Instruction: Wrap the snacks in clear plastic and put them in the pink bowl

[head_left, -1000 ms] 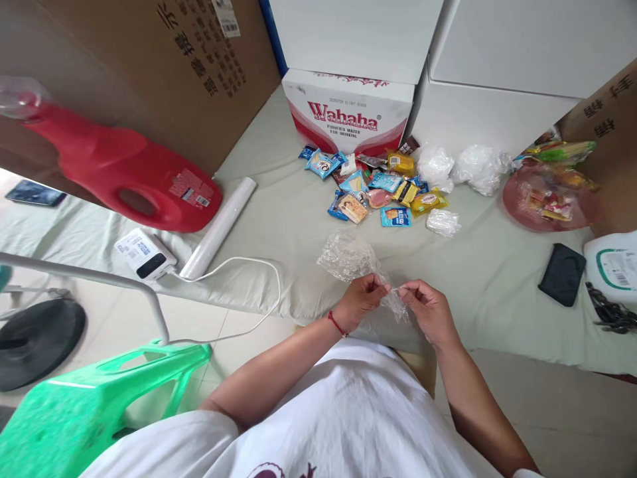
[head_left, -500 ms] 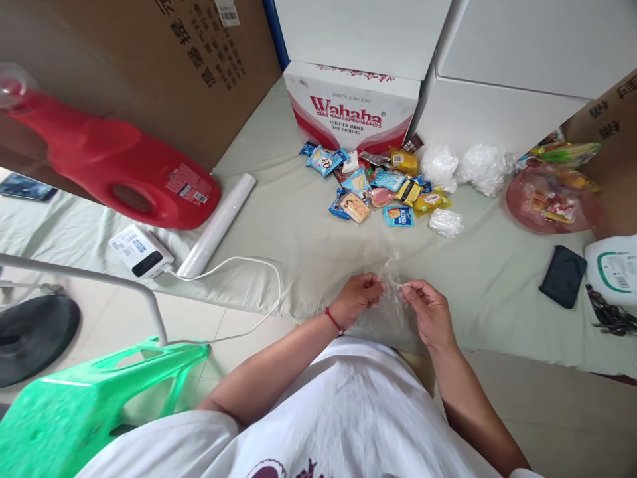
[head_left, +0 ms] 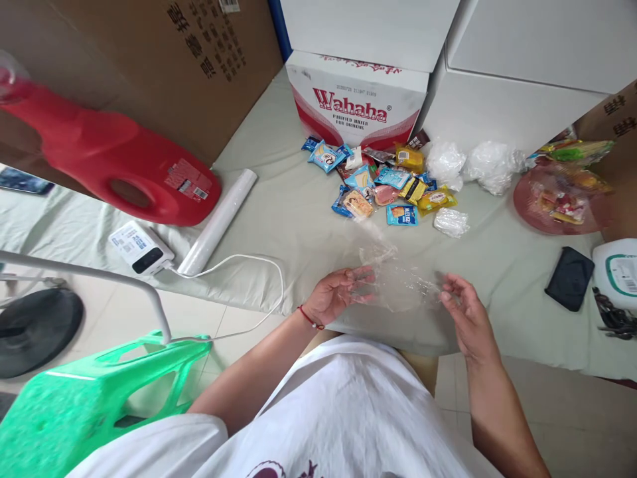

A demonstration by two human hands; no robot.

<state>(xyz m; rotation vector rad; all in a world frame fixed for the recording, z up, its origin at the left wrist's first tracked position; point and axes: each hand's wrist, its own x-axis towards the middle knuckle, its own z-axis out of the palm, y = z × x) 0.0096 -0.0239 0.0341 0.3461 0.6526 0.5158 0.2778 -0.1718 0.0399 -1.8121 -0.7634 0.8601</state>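
Observation:
A thin clear plastic bag [head_left: 398, 282] is spread between my two hands above the edge of the cloth-covered surface. My left hand [head_left: 336, 292], with a red cord at the wrist, has its fingers apart at the bag's left side. Clear film lies over those fingertips; whether they are inside the bag I cannot tell. My right hand [head_left: 462, 309] pinches the bag's right edge between thumb and fingers. Beyond the bag lies a pile of small wrapped snacks [head_left: 383, 182], with a small folded clear plastic bundle [head_left: 451, 222] beside it.
Crumpled clear plastic bags [head_left: 490, 166] and a pink bowl [head_left: 527, 206] of snacks sit at the back right. A black pouch [head_left: 570, 279] lies nearer. To the left are a red jug [head_left: 114, 166], a plastic roll [head_left: 219, 222] and a corded white device [head_left: 142, 249]. Behind stands a Wahaha carton [head_left: 355, 99].
My hands have moved apart, the right hand outward to the right and the left hand to the left. The bunched plastic bag is now stretched wide, and my left fingers have spread.

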